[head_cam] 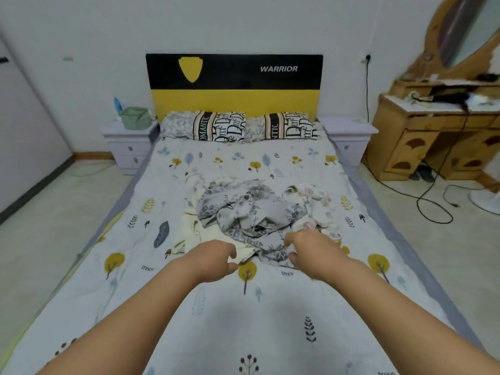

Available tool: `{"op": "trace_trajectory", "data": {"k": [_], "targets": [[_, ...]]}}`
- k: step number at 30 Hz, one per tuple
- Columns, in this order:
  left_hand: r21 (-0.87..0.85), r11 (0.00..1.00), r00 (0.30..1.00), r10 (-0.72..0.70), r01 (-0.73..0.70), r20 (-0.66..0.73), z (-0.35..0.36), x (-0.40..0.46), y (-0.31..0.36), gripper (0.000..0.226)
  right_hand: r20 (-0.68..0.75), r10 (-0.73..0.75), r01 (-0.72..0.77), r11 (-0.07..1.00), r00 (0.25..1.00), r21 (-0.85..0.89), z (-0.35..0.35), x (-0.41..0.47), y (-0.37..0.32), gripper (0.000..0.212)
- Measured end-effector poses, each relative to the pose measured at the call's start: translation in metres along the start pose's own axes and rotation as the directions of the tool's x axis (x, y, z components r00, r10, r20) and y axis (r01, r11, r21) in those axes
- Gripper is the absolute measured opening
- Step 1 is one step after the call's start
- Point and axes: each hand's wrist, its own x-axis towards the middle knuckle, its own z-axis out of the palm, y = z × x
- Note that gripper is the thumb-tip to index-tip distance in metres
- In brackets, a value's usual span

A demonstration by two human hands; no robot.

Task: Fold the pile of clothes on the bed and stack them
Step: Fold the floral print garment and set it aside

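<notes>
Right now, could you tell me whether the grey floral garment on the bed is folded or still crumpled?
Crumpled: the grey floral garment lies bunched in irregular creases atop the pile, no flat folded edges.

The bed is covered by a pale sheet printed with yellow trees, grey and blue leaves and the word "trees". Its black and yellow headboard reads "WARRIOR". Just in front of the headboard, 2 pillows lie side by side, touching, patterned in grey floral and black-and-white lettering. Farther from the headboard, about midway down the bed, sits the pile of clothes: a crumpled grey floral garment on top, a cream garment spread under its left edge, and a pale pink-flecked garment at its right. The sheet on the side of the pile away from the headboard lies flat.
</notes>
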Motion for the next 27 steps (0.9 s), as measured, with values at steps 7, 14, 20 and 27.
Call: {"op": "trace_trajectory", "data": {"k": [7, 14, 20, 27], "targets": [[-0.022, 0.997, 0.997, -0.079, 0.079, 0.003, -0.004, 0.056, -0.025, 0.038, -0.002, 0.022, -0.022, 0.997, 1.000, 0.067, 0.015, 0.072, 0.016, 0.029], [-0.020, 0.995, 0.995, -0.101, 0.101, 0.005, -0.007, 0.126, -0.054, 0.032, 0.002, 0.130, -0.129, 0.982, 0.992, 0.137, 0.041, 0.142, 0.021, 0.027], [0.011, 0.996, 0.996, -0.093, 0.093, -0.013, 0.001, 0.191, -0.075, 0.026, 0.049, 0.226, -0.231, 0.951, 0.973, 0.206, 0.075, 0.197, 0.037, 0.026], [0.039, 0.990, 0.984, -0.128, 0.134, -0.125, 0.006, 0.274, -0.087, 0.030, 0.059, 0.381, -0.378, 0.867, 0.923, 0.326, 0.113, 0.266, 0.062, 0.027]]}}
